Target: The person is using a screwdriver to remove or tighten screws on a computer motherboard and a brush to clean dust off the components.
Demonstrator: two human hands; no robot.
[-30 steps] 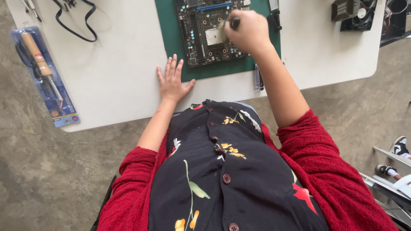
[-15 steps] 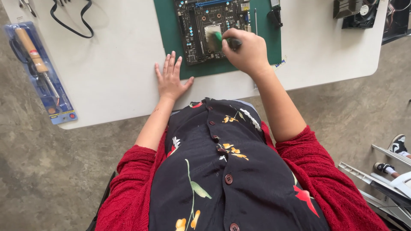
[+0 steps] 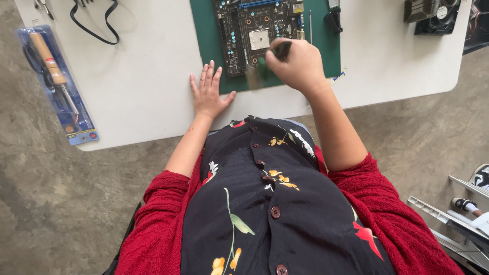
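Right hand (image 3: 298,66) clamped on a blurred green-handled brush (image 3: 265,66) over the dark square circuit board (image 3: 257,33), left hand (image 3: 208,94) splayed flat, steadying on the white bench (image 3: 142,91).

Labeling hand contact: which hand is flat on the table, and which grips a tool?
The left hand lies flat, fingers spread, on the white table beside the green mat. The right hand is fisted around a blurred tool over the circuit board.

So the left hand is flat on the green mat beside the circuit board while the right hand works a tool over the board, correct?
Not quite. In the head view the left hand lies flat on the white table, just left of the green mat, not on it. The rest holds: the right hand grips a blurred tool over the circuit board.
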